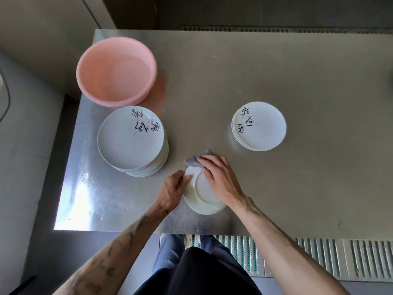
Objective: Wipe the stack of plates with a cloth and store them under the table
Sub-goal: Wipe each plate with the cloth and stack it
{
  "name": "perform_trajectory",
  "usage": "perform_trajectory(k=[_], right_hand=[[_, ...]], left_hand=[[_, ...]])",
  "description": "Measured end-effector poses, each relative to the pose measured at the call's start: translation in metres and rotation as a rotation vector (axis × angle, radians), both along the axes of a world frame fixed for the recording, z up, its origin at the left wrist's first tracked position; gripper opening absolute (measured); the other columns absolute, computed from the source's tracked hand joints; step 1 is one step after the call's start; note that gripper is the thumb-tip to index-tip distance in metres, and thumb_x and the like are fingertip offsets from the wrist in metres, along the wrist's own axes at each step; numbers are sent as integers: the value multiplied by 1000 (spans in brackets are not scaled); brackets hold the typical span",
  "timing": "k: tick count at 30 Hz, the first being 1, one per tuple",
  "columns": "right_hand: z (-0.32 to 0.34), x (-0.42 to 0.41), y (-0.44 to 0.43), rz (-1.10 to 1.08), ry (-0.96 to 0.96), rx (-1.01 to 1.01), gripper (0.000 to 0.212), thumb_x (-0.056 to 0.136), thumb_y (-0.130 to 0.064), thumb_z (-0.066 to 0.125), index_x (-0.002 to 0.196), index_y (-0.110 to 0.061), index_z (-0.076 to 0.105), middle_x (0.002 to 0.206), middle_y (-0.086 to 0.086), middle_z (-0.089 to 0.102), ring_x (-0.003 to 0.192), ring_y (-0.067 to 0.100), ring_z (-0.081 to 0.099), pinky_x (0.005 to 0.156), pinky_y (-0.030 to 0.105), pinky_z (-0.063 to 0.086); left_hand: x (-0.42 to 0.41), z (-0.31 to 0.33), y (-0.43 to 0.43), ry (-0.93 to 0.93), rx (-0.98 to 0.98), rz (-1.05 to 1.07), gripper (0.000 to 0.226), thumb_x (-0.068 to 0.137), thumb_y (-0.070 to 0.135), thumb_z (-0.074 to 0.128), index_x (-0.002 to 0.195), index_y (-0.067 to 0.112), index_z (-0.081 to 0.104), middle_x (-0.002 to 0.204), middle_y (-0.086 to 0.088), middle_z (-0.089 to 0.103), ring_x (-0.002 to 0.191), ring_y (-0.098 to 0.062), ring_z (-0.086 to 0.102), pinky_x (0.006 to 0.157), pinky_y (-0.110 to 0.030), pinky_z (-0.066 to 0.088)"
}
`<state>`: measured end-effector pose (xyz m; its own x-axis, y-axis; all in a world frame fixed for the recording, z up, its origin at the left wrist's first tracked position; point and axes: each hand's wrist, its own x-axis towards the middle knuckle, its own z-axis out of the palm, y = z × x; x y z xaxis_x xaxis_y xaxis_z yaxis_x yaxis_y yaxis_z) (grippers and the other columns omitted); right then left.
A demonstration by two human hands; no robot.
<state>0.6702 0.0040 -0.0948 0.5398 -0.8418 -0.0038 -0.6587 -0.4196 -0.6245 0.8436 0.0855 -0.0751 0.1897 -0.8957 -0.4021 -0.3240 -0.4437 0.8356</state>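
Head view: a white plate (204, 192) sits at the near middle of the steel counter (276, 71), turned bottom up so that its foot ring shows; whether it lies flat on the counter or is lifted a little cannot be told. The left hand (172, 191) grips the plate at its left rim, thumb on the upturned face and the other fingers curled out of sight round the edge. The right hand (219, 177) lies across the plate's far right part, its fingers laid fairly flat and pressing a grey cloth (196, 159) onto the far rim; the cloth pokes out past the fingertips, and the thumb rests on the plate apart from the cloth; the two hands are close, with the plate between them. A tall stack of plates (131, 139) with dark brush lettering on the top one stands just left of and beyond the plate, near but not touching; a short stack of plates (258, 125) with like lettering stands right of and beyond the plate, further off. A pink basin (116, 71) stands far beyond the plate to the left, right behind the tall stack. Nearer than the plate, past the counter's edge, a slatted floor grate (319, 256) shows beside the person's dark clothing.
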Motion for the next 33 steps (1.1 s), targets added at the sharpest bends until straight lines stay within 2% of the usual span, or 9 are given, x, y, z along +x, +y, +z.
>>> perform_trajectory(k=[8, 11, 14, 17, 20, 23, 26, 28, 33], right_hand=[[-9, -50, 30, -253, 49, 229, 41, 103, -21, 57, 144, -25, 57, 133, -2, 56, 114, 23, 52, 99, 25, 41], [-9, -44, 25, -211, 46, 195, 39, 102, -11, 56, 140, -19, 61, 134, -2, 56, 111, 26, 52, 98, 26, 42], [-8, -32, 9, -159, 65, 178, 38, 100, -10, 59, 137, -14, 64, 133, 1, 59, 110, 30, 52, 100, 35, 46], [-10, -34, 5, -206, 72, 197, 39, 100, -11, 59, 138, -17, 63, 132, 1, 58, 111, 30, 51, 99, 34, 44], [-8, -45, 33, -309, 45, 208, 44, 99, -11, 60, 141, -22, 60, 128, 0, 55, 109, 24, 49, 97, 26, 41], [-7, -48, 59, -365, 49, 225, 44, 99, -11, 61, 142, -20, 58, 131, -2, 52, 111, 23, 50, 100, 24, 40], [-8, -48, 39, -374, 56, 225, 42, 99, -9, 60, 140, -16, 60, 132, 1, 57, 113, 25, 53, 96, 18, 35], [-7, -48, 24, -353, 65, 242, 40, 99, -9, 60, 138, -17, 62, 131, 3, 59, 115, 26, 53, 95, 20, 37], [-1, -35, 60, -461, 36, 250, 42, 97, -13, 64, 139, -16, 60, 131, 3, 52, 117, 24, 50, 104, 34, 45]], left_hand=[[-2, -13, -6, -34, 103, 207, 33, 106, 24, 56, 83, 2, 60, 74, -2, 55, 69, -19, 46, 55, -24, 37], [-6, -17, -4, 9, 112, 202, 18, 105, 22, 57, 104, 5, 62, 92, -6, 64, 81, -27, 59, 61, -27, 47], [0, -17, -2, 83, 108, 0, 56, 94, 22, 75, 144, 18, 49, 124, -4, 61, 104, -26, 62, 80, -32, 58], [11, -20, -5, -15, 81, -141, 79, 85, 30, 84, 153, 31, 43, 145, 0, 52, 118, -23, 54, 96, -42, 56], [12, -22, -8, -33, 96, -53, 76, 84, 34, 85, 150, 37, 48, 139, -3, 55, 112, -30, 57, 85, -50, 62], [1, -25, 1, 46, 88, 30, 83, 82, 29, 87, 152, 41, 43, 130, -4, 53, 106, -32, 60, 62, -32, 63], [-1, -28, 12, 19, 72, -130, 97, 78, 32, 90, 155, 45, 32, 142, 8, 48, 117, -19, 54, 82, -17, 54], [2, -28, 14, -23, 74, -208, 101, 77, 27, 91, 156, 43, 30, 143, 7, 47, 119, -21, 53, 92, -26, 53], [-6, -21, 9, 82, 85, 46, 96, 75, 11, 90, 153, 39, 41, 121, -9, 58, 83, -31, 69, 55, -29, 61]])
